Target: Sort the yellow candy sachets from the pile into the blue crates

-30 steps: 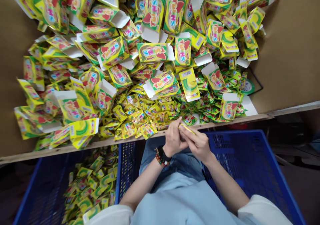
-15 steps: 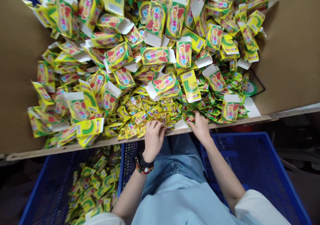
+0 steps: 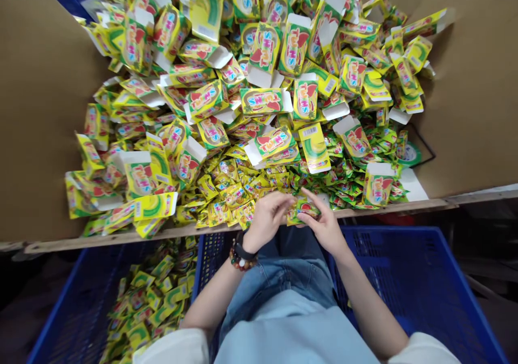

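My right hand (image 3: 326,228) holds a green candy packet (image 3: 306,207) with a watermelon picture between thumb and fingers, just over the wooden front edge. Close on its left is my left hand (image 3: 267,217), fingertips pinched together beside that packet; a bit of yellow shows at them, but what they grip is mostly hidden. A dark band and a beaded bracelet (image 3: 242,261) circle my left wrist. Beyond my hands lie yellow candy packets (image 3: 237,195) on the left and loose green packets (image 3: 343,188) on the right.
Many open-flapped candy boxes (image 3: 265,100) are heaped behind the packets, between cardboard walls (image 3: 477,99). Below the wooden edge (image 3: 384,208), a blue crate (image 3: 65,310) with many small boxes (image 3: 162,294) stands left of my legs, another blue crate (image 3: 408,277) right.
My hands have come together at the front edge, the left moving rightward. A green packet has been lifted from the heap into my right hand. The view has shifted slightly.
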`<action>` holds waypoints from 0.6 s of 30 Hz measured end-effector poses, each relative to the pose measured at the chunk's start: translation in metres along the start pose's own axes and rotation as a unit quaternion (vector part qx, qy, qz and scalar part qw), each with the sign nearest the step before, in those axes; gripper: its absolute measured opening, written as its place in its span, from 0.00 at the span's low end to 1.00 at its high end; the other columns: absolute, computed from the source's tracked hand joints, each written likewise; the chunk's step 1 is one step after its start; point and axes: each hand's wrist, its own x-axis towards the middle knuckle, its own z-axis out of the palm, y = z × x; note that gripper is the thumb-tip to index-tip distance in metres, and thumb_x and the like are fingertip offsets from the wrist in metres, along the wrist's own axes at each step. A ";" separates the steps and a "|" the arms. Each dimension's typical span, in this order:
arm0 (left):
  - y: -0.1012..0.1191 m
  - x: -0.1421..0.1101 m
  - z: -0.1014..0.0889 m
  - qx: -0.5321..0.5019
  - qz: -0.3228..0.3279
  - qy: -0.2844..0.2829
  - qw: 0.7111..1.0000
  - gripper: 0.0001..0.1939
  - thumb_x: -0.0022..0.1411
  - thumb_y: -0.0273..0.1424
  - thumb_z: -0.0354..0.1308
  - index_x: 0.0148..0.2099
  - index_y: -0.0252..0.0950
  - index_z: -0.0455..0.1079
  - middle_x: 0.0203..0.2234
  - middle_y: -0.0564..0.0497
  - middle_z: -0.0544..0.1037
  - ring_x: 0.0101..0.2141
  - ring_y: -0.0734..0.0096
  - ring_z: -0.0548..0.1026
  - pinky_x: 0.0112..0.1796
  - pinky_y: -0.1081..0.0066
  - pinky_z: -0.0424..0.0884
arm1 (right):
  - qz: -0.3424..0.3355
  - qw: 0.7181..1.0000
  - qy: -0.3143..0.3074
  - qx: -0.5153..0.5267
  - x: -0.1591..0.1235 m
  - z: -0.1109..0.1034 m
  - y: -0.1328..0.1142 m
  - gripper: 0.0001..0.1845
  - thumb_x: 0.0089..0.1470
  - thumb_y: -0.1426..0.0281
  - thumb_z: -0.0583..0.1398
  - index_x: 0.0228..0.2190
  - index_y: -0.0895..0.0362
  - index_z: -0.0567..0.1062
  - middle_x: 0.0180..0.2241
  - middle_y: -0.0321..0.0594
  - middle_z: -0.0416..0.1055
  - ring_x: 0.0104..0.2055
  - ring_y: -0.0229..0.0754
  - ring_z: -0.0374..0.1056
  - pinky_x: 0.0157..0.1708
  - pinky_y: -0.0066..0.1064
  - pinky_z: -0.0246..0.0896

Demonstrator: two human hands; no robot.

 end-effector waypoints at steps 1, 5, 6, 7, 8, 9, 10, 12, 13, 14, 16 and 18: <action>0.000 0.011 -0.008 0.057 -0.001 0.047 0.997 0.13 0.68 0.36 0.51 0.42 0.37 0.75 0.36 0.46 0.78 0.36 0.66 0.77 0.38 0.68 0.74 | 0.021 1.000 -0.012 0.008 0.000 -0.003 -0.001 0.25 0.47 0.63 0.68 0.48 0.50 0.73 0.41 0.37 0.72 0.34 0.38 0.70 0.29 0.32 0.76; -0.002 0.065 -0.033 0.275 -0.048 0.159 0.947 0.34 0.59 0.46 0.61 0.62 0.36 0.61 0.56 0.37 0.67 0.48 0.54 0.74 0.43 0.64 0.72 | 0.084 0.992 -0.022 0.097 0.000 -0.008 0.001 0.20 0.47 0.59 0.67 0.42 0.50 0.73 0.36 0.34 0.71 0.31 0.38 0.71 0.25 0.30 0.74; -0.002 0.077 -0.037 0.310 -0.051 0.131 0.940 0.39 0.56 0.47 0.63 0.64 0.36 0.58 0.58 0.36 0.65 0.48 0.52 0.74 0.43 0.64 0.71 | 0.085 0.990 -0.022 0.113 0.000 -0.008 0.002 0.20 0.47 0.59 0.67 0.41 0.50 0.72 0.36 0.33 0.70 0.31 0.38 0.71 0.24 0.30 0.74; -0.002 0.088 -0.039 0.337 -0.051 0.096 0.935 0.40 0.55 0.47 0.64 0.64 0.36 0.58 0.58 0.37 0.66 0.47 0.52 0.74 0.42 0.64 0.71 | 0.080 0.989 -0.018 0.121 0.001 -0.007 0.003 0.20 0.47 0.59 0.68 0.41 0.50 0.72 0.36 0.33 0.70 0.31 0.37 0.70 0.25 0.30 0.74; -0.003 0.095 -0.040 0.356 -0.049 0.066 0.931 0.38 0.55 0.46 0.65 0.63 0.36 0.60 0.56 0.38 0.68 0.44 0.53 0.75 0.41 0.64 0.71 | 0.070 0.990 -0.010 0.119 0.002 -0.006 0.004 0.19 0.46 0.59 0.68 0.39 0.51 0.72 0.36 0.33 0.70 0.31 0.37 0.70 0.26 0.30 0.74; -0.003 0.100 -0.041 0.369 -0.047 0.045 0.927 0.35 0.55 0.44 0.64 0.61 0.36 0.63 0.53 0.40 0.70 0.42 0.54 0.75 0.40 0.65 0.70 | 0.056 0.992 0.002 0.109 0.002 -0.006 0.004 0.19 0.45 0.60 0.69 0.39 0.51 0.72 0.37 0.33 0.70 0.32 0.37 0.70 0.28 0.30 0.74; -0.003 0.102 -0.043 0.374 -0.041 0.034 0.926 0.31 0.56 0.42 0.64 0.59 0.36 0.65 0.51 0.41 0.72 0.41 0.56 0.75 0.40 0.65 0.70 | 0.040 0.995 0.017 0.094 0.003 -0.006 0.004 0.19 0.45 0.60 0.69 0.38 0.51 0.73 0.38 0.34 0.71 0.33 0.37 0.70 0.30 0.31 0.74; -0.003 0.097 -0.048 0.367 -0.011 0.039 0.929 0.28 0.56 0.37 0.64 0.58 0.37 0.66 0.51 0.43 0.72 0.42 0.58 0.74 0.41 0.65 0.70 | 0.012 0.998 0.043 0.054 0.004 -0.010 0.003 0.19 0.46 0.61 0.69 0.40 0.52 0.74 0.42 0.37 0.72 0.37 0.39 0.71 0.37 0.32 0.73; -0.002 0.090 -0.052 0.360 0.014 0.048 0.932 0.28 0.56 0.35 0.64 0.58 0.38 0.66 0.51 0.44 0.72 0.43 0.58 0.73 0.43 0.64 0.70 | 0.002 0.998 0.049 0.033 0.004 -0.012 0.002 0.20 0.46 0.61 0.69 0.42 0.52 0.74 0.44 0.38 0.72 0.39 0.39 0.71 0.40 0.32 0.72; 0.000 0.081 -0.056 0.351 0.045 0.058 0.934 0.28 0.56 0.33 0.64 0.59 0.38 0.66 0.52 0.44 0.71 0.46 0.57 0.71 0.46 0.63 0.70 | -0.006 0.999 0.052 0.016 0.003 -0.016 0.000 0.20 0.47 0.62 0.68 0.43 0.52 0.75 0.44 0.39 0.73 0.39 0.40 0.72 0.41 0.33 0.71; 0.002 0.058 -0.063 0.333 0.116 0.066 0.934 0.27 0.58 0.31 0.63 0.59 0.42 0.67 0.55 0.45 0.69 0.52 0.54 0.66 0.52 0.59 0.67 | -0.028 0.999 0.040 -0.002 -0.002 -0.022 -0.007 0.18 0.49 0.62 0.68 0.42 0.52 0.75 0.44 0.40 0.75 0.42 0.42 0.73 0.44 0.34 0.70; 0.004 0.032 -0.065 0.317 0.174 0.046 0.931 0.25 0.59 0.27 0.62 0.58 0.48 0.68 0.61 0.47 0.64 0.58 0.53 0.60 0.57 0.54 0.62 | -0.069 0.998 -0.001 -0.011 -0.007 -0.027 -0.015 0.12 0.51 0.63 0.67 0.38 0.52 0.75 0.50 0.42 0.74 0.51 0.47 0.70 0.48 0.37 0.68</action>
